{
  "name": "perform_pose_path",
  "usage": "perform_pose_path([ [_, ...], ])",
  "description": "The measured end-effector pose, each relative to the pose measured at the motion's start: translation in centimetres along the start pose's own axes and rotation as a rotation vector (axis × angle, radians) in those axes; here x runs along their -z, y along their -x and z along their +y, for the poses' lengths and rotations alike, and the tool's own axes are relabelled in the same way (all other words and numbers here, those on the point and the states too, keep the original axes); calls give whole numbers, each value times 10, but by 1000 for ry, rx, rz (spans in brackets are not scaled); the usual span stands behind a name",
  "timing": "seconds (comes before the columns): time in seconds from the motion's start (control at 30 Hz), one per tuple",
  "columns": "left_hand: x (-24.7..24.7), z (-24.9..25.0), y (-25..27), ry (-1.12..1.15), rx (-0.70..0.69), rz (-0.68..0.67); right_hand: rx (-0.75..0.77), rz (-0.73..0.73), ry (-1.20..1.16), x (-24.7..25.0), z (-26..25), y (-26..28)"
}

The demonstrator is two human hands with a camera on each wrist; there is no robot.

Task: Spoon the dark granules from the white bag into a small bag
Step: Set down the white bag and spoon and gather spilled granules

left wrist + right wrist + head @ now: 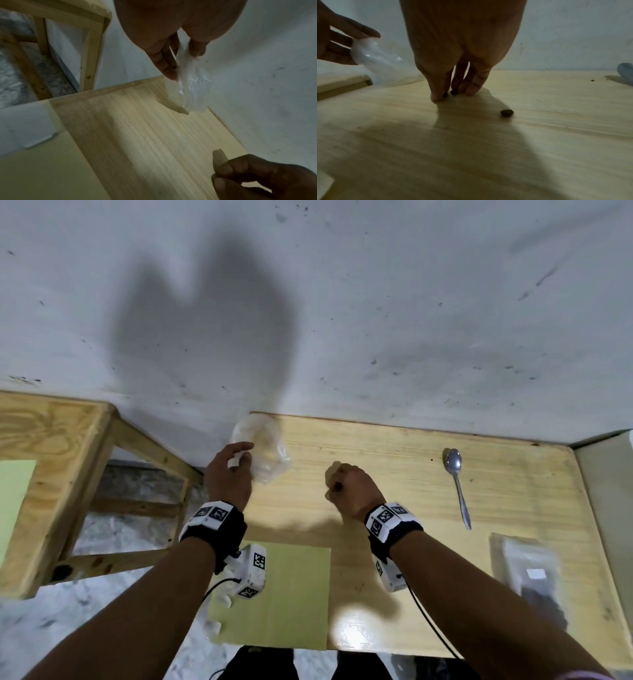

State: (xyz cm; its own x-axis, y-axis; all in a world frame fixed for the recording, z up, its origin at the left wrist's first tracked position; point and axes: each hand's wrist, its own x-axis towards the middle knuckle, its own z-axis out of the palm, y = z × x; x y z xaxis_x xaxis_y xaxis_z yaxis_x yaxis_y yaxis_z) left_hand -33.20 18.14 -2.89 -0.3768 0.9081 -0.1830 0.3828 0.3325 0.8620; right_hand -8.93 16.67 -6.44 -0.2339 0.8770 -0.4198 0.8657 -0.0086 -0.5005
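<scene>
A pale green sheet (287,594) lies on the wooden table (394,453) against a scuffed white wall (342,302).

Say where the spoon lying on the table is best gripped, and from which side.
Grip the spoon by its slim handle, at the near end, coming from above with the right hand. The spoon lies flat on the table, bowl toward the wall and nothing beside it.

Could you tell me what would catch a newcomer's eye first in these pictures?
Most striking is the left hand holding a crumpled clear small bag above the table's far left corner. Next, the right hand at mid-table, its fingers pinching at dark granules on the wood, with one loose granule lying nearby. To the right, a metal spoon lies untouched, and a packet of dark contents sits nearer the person.
</scene>
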Motion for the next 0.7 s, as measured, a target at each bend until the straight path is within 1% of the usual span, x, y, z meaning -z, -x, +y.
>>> perform_pose_path([
  [0.13, -5, 7, 2, 27, -2, -39, 11, 1, 1, 8, 4, 20],
  [0.23, -11, 12, 5, 34, -1, -59, -38, -83, 35, 12, 16, 34],
  [0.3, -15, 15, 8, 47, 1, -62, -55, -96, 41, 15, 22, 43],
  [0.4, -22, 19, 15, 69, 0, -65, -59, -17, 141, 22, 25, 50],
  [0.43, -24, 21, 17, 69, -3, -74, -89, -13, 163, 23, 26, 51],
  [0.5, -28, 22, 21, 57, -8, -105, -136, -29, 135, 24, 29, 54],
  [0.53, -30, 23, 23, 49, -9, -118, -129, -30, 118, 22, 32, 55],
  [0.63, -38, 24, 29, 40, -26, -131, -44, 16, 67, 14, 40, 68],
  [0.7, -46, 27, 36, 25, -42, -139, -73, 29, -4, 10, 44, 81],
])
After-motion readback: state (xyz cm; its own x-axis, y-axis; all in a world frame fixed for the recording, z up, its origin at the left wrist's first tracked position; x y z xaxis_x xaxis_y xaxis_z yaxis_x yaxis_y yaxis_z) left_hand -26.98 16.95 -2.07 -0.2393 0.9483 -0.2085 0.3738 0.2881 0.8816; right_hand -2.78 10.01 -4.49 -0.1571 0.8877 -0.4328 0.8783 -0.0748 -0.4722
